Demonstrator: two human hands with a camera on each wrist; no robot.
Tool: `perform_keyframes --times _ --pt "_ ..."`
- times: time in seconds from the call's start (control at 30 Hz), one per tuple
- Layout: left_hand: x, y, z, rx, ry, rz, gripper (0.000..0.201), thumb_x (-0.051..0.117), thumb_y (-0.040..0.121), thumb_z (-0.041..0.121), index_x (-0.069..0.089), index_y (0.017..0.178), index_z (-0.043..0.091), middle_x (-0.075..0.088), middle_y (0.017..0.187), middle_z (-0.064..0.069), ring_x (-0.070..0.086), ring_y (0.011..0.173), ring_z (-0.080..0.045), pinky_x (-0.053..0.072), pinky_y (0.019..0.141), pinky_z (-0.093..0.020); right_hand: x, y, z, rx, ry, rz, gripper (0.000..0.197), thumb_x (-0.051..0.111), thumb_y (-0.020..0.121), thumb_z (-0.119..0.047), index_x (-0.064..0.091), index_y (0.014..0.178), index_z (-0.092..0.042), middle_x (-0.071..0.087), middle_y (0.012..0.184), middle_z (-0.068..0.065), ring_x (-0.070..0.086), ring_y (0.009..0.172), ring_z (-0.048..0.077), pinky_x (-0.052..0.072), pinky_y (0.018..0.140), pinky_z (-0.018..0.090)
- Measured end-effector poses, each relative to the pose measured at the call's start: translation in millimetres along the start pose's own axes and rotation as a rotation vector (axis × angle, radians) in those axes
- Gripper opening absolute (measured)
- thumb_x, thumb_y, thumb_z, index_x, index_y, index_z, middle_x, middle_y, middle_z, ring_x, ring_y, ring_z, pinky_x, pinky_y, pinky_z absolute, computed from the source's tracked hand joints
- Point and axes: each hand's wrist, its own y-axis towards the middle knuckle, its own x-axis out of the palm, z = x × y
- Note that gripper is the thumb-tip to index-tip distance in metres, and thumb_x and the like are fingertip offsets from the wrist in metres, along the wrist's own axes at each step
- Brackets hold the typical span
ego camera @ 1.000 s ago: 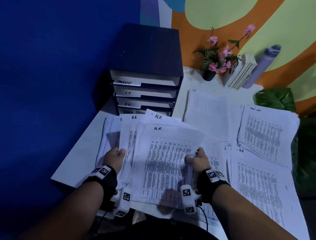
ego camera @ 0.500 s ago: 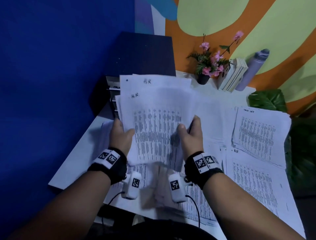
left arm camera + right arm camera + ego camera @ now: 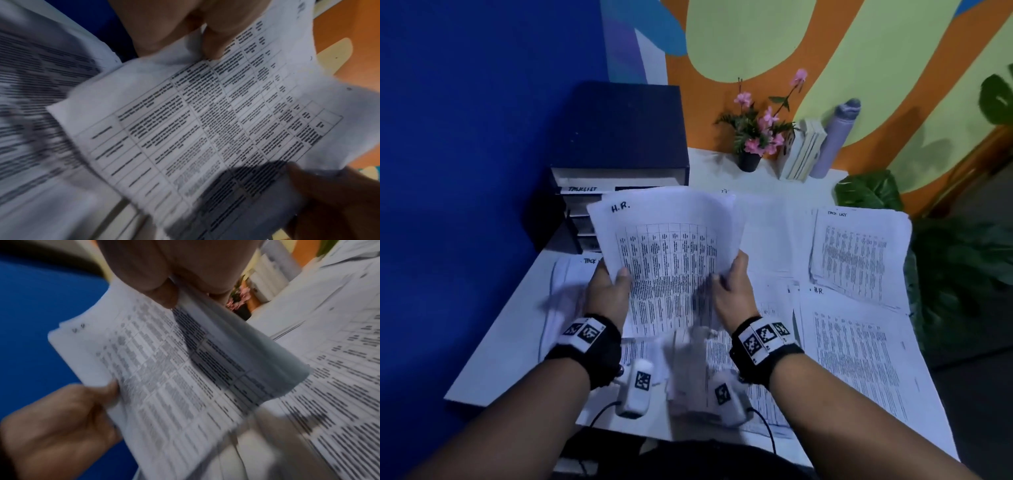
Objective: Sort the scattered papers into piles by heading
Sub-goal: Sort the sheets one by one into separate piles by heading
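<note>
Both hands hold a stack of printed sheets headed "H.R." [image 3: 667, 253] upright above the desk. My left hand [image 3: 607, 291] grips its left edge with the thumb on the front. My right hand [image 3: 731, 287] pinches the right edge. In the left wrist view the stack [image 3: 205, 126] shows a printed table, held by my left hand [image 3: 205, 32]. The right wrist view shows my right hand [image 3: 172, 280] pinching the stack [image 3: 164, 378]. On the desk lie a "Task list" pile [image 3: 859, 253], an "H.R." pile [image 3: 856, 359] and another sheet [image 3: 571, 274] at the left.
A dark drawer unit [image 3: 619, 144] with labelled trays stands at the back left. A potted pink flower [image 3: 756, 137], books [image 3: 804, 150] and a grey bottle [image 3: 835, 137] line the back edge. Green leaves [image 3: 962, 260] sit off the right of the white desk [image 3: 493, 359].
The H.R. stack went from lying spread on the desk to being lifted and gathered upright between both hands. Its sheets now sit more squared together.
</note>
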Motion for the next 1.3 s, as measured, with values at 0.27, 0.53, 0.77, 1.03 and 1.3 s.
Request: perform_keyframes --times 0.27,0.53,0.77,1.03,1.3 --pt "43 -15 7 0.012 0.072 -0.173 0.044 0.054 0.094 0.009 0.043 0.135 0.020 0.057 0.116 -0.002 0.056 0.100 -0.019 0.041 0.080 -0.028 -97 20 53 0.283 -0.105 0.262 0.032 0.040 0.089 0.008 0.045 0.114 -0.011 0.050 0.084 0.007 0.050 0.068 0.021 0.043 0.055 0.024" --pt "55 -5 -47 -0.062 0.489 -0.230 0.053 0.058 0.091 0.013 0.042 0.140 0.022 0.040 0.145 -0.010 0.043 0.130 -0.030 0.038 0.107 -0.043 -217 -11 131 0.575 -0.456 0.362 0.017 0.040 0.090 0.001 0.040 0.103 -0.010 0.043 0.071 0.010 0.047 0.062 0.025 0.038 0.059 0.030" --pt "47 -3 -72 -0.076 0.891 -0.247 0.063 0.055 0.089 0.030 0.031 0.147 0.028 0.023 0.156 -0.005 0.021 0.143 -0.029 0.025 0.114 -0.050 -258 -31 160 0.728 -0.568 0.354 0.039 0.048 0.084 0.003 0.045 0.121 -0.009 0.057 0.103 0.021 0.059 0.093 0.037 0.051 0.080 0.044" --pt "16 -7 -85 -0.273 1.074 -0.216 0.072 0.043 0.090 0.057 0.011 0.151 0.037 -0.007 0.161 0.002 -0.009 0.147 -0.028 0.009 0.113 -0.063 -195 -3 140 0.589 -0.759 0.064 0.065 0.059 0.089 -0.016 0.031 0.148 -0.018 0.027 0.151 0.011 0.035 0.134 0.033 0.035 0.109 0.050" --pt "-22 -25 -105 -0.361 1.162 -0.383 0.087 0.028 0.080 0.082 -0.009 0.149 0.044 -0.025 0.158 0.006 -0.018 0.146 -0.028 0.004 0.110 -0.068 -65 13 89 0.248 -0.472 -0.326 0.034 0.057 0.091 -0.009 0.061 0.125 -0.009 0.059 0.126 0.011 0.059 0.113 0.024 0.044 0.100 0.026"
